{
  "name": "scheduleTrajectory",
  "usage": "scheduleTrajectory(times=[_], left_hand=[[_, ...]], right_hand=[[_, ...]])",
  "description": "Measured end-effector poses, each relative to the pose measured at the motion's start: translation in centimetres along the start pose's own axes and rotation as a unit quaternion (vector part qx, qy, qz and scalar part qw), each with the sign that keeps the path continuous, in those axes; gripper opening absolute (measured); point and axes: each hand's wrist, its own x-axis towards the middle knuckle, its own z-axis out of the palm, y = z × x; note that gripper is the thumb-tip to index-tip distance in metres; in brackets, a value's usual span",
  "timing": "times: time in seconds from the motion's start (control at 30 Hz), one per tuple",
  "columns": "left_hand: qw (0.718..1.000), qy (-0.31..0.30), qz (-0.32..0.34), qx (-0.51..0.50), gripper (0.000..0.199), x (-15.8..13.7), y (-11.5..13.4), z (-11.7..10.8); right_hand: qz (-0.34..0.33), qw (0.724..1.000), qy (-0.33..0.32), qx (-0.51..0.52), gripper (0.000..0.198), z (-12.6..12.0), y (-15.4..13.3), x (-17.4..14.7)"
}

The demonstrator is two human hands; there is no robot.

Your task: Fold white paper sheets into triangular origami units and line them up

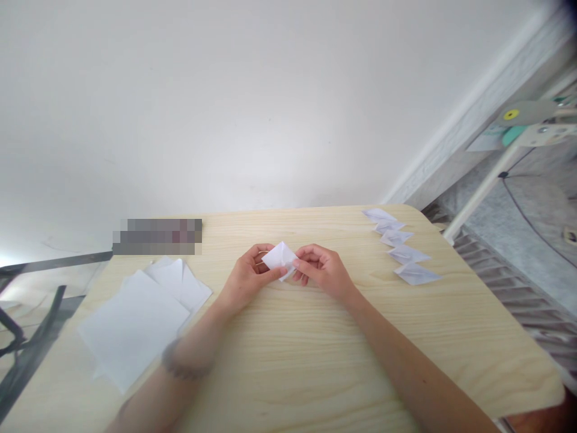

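Note:
A small folded piece of white paper (280,255), roughly diamond-shaped with a crease down its middle, is held up between both hands over the table. My left hand (249,272) pinches its left and lower edge, thumb in front and fingers behind. At its right corner my right hand (325,269) grips it between thumb and fingers. The fingers behind the paper are partly hidden. A dark beaded bracelet (186,361) circles my left wrist.
Loose white sheets (135,325) lie overlapping on the left of the wooden table (288,361). Several folded paper pieces (417,274) stand in a row at the right. A blurred-out item (157,237) lies at the back left. A white wall (270,108) rises behind.

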Motion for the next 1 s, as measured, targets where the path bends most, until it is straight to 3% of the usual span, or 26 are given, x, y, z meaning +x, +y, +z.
scheduleTrajectory(times=[0.43, 0.7, 0.83, 0.93, 1.0], left_hand=[[0.999, 0.031, -0.002, 0.026, 0.029, 0.09, -0.41, -0.11], [1.000, 0.025, 0.001, -0.002, 0.036, 0.05, -0.13, -0.01], [0.992, 0.063, 0.072, 0.087, 0.027, 0.01, -0.44, -0.36], [0.962, 0.103, 0.126, 0.218, 0.021, -0.22, -0.46, -0.44], [0.936, 0.109, 0.157, 0.297, 0.017, -0.45, -0.34, -0.33]], right_hand=[[-0.011, 0.999, 0.001, -0.043, 0.018, 0.00, -0.51, -0.11], [-0.001, 0.999, 0.040, -0.020, 0.021, 0.02, -0.27, -0.03], [-0.091, 0.986, 0.073, -0.122, 0.022, 0.10, -0.02, -0.06], [-0.163, 0.965, 0.074, -0.194, 0.034, 0.19, 0.00, -0.12], [-0.190, 0.953, 0.063, -0.228, 0.027, 0.18, -0.07, -0.18]])
